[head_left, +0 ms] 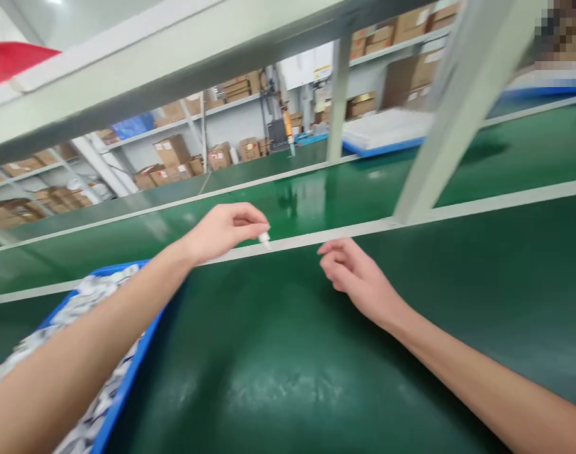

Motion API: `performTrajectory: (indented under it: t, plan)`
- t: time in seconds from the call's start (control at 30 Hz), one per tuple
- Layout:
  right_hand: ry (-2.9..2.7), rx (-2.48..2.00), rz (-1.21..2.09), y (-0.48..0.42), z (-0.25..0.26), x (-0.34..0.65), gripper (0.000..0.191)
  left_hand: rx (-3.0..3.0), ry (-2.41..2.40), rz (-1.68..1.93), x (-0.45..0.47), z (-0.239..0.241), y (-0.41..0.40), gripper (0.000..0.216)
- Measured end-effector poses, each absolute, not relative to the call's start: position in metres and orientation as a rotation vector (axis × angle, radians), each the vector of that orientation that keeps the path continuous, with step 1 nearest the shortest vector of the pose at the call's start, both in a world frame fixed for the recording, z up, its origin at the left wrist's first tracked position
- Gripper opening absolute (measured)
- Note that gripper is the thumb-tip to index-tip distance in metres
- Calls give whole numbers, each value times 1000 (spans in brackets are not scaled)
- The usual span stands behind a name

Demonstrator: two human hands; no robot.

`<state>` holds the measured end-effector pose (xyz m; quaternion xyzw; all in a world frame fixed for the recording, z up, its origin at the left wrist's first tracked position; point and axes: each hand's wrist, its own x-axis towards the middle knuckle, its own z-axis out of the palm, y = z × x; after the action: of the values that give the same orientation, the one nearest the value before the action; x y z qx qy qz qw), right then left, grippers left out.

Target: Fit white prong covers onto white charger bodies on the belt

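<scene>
the left hand [229, 233] is held over the pale rail [316, 238] at the far side of the green counter [269, 340], its thumb and index finger pinching a small white part [264, 238]. the part hangs tilted below the fingertips, its narrow end pointing down; blur hides its finer shape. the right hand [357, 274] is above the counter, apart from the part, with its fingers curled inward toward the thumb; i cannot tell whether the tips press together or grip anything.

under the left forearm sits a blue tray [144, 347] heaped with white pieces [103, 287], dark marks among them. beyond the rail runs a glossy green surface [250, 211], with another blue tray [387, 147] of white items farther back, behind a slanting pale post [458, 126]. shelves along the back wall carry cardboard boxes [172, 151], and a blurred orange tool [288, 123] hangs near them.
</scene>
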<state>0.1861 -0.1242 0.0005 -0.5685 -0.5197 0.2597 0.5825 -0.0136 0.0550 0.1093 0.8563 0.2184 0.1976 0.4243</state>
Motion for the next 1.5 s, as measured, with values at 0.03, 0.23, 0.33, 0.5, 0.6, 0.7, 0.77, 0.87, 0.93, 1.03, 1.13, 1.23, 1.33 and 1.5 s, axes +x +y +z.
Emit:
performTrajectory:
  t: [0.03,0.23,0.33,0.5,0.6,0.7,0.77,0.87,0.93,1.03,1.13,1.23,1.33,1.5]
  plan:
    - [-1247,-1278,550,-126,1,188,31,2022,437,552,14,99,37,38]
    - [-1355,-1261,214,-135,1,206,23,1636,371,713,84,49,-35,34]
    - [-1365,-1263,223,-138,3,210,16,1646,443,754,74,33,-39,36]
    - [-1342,-1310,538,-139,4,206,28,1816,540,903,55,-7,-37,40]
    - [-1322,-1339,741,-138,3,202,35,1907,540,893,49,-27,-36,37]
    - [-1227,-1285,865,-139,4,198,39,1950,450,934,46,-33,-35,34]
    - [-1164,-1226,894,-140,6,195,38,1994,395,984,46,-34,-36,36]
    - [-1124,-1184,867,-141,9,191,35,2081,354,1063,46,-33,-40,39]
    - [-1117,-1176,842,-142,11,189,35,2130,320,1100,46,-34,-42,40]
    - [-1121,-1169,834,-142,11,188,35,2162,298,1136,46,-34,-44,41]
    - [-1159,-1104,852,-143,10,190,37,2156,316,1141,46,-34,-44,36]
    - [-1216,-1006,882,-144,6,192,46,2158,351,1139,45,-35,-45,32]
    - [-1213,-1010,893,-145,2,193,51,2174,347,1153,46,-36,-45,30]
    - [-1187,-1014,901,-146,4,190,53,2200,293,1177,47,-31,-46,29]
